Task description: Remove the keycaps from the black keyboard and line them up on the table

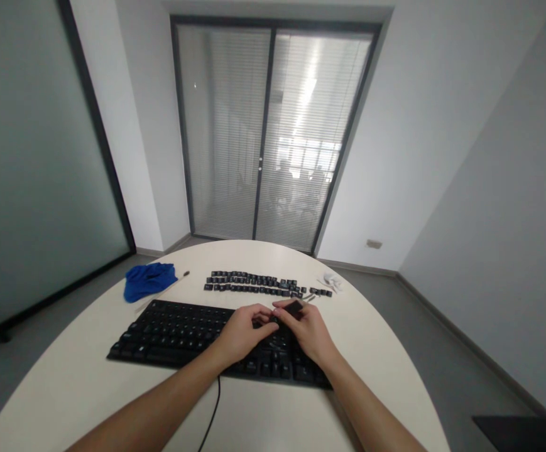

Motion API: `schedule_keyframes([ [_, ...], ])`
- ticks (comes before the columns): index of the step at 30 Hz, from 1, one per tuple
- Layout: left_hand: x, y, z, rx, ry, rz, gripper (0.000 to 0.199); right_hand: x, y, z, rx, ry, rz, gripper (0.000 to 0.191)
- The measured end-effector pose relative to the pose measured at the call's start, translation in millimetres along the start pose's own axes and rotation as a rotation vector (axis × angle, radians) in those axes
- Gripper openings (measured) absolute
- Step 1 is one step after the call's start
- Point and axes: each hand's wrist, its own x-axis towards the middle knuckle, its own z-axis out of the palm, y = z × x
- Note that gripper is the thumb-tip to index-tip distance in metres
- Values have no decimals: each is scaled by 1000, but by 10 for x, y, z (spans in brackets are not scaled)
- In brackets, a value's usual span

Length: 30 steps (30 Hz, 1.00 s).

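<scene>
A black keyboard (173,326) lies on the round white table (273,414), its right part partly covered by my hands. Over it, my left hand (248,326) is closed, thumb and fingers pinched on something small and dark that I cannot make out. My right hand (305,326) touches the left one at the fingertips and is closed around a small dark object (294,307), too unclear to name. Rows of loose black keycaps (249,282) lie beyond the keyboard, with a few more to their right.
A blue cloth (147,280) and a thin stick with a dark tip (186,274) lie at the back left. Crumpled white material (333,281) sits at the back right. A black cable (213,411) runs toward the near edge.
</scene>
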Motion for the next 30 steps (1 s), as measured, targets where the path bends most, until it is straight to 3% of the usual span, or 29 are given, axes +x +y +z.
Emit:
schedule_keyframes([
  [3, 8, 3, -12, -44, -7, -8, 20, -4, 19, -2, -1, 15, -56, 28],
  [10, 15, 15, -26, -77, -12, -21, 15, -26, 4, 31, 17, 6, -27, 28],
  [16, 39, -47, -40, -130, -2, -60, 22, -45, -29, 40, -28, -85, -7, 35],
  [30, 16, -56, -48, -165, 6, -128, 29, -15, 7, 89, 36, -48, 43, 36],
])
